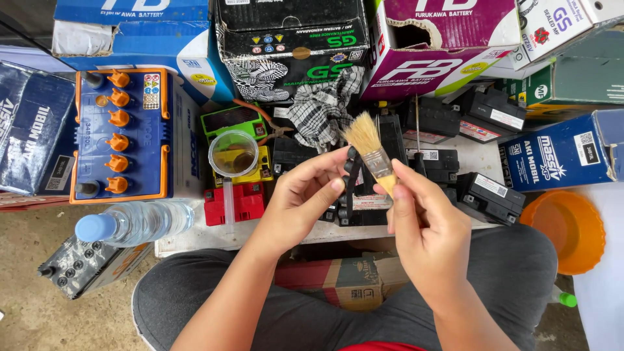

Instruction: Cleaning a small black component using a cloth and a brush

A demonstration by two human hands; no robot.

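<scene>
I am watching my right hand [426, 227] pinching a small paintbrush with pale tan bristles and a yellow wooden handle [372, 154], fingers closing narrowly around the handle so the bristles are pointing up and away from me, over the middle of the low white board [195, 237]. My left hand [302, 198] is curling loosely beside it, fingertips appearing to meet a black strap-like piece [351, 185] just left of the brush; whether they are actually gripping it I cannot tell. Below the hands, small black motorcycle batteries [487, 195] are lying packed together, within easy reach. A clear plastic funnel [233, 156] is standing on a yellow battery to the left, near a large blue battery with orange caps [120, 133], and a clear water bottle with a blue cap [133, 222] is lying by my knee.
</scene>
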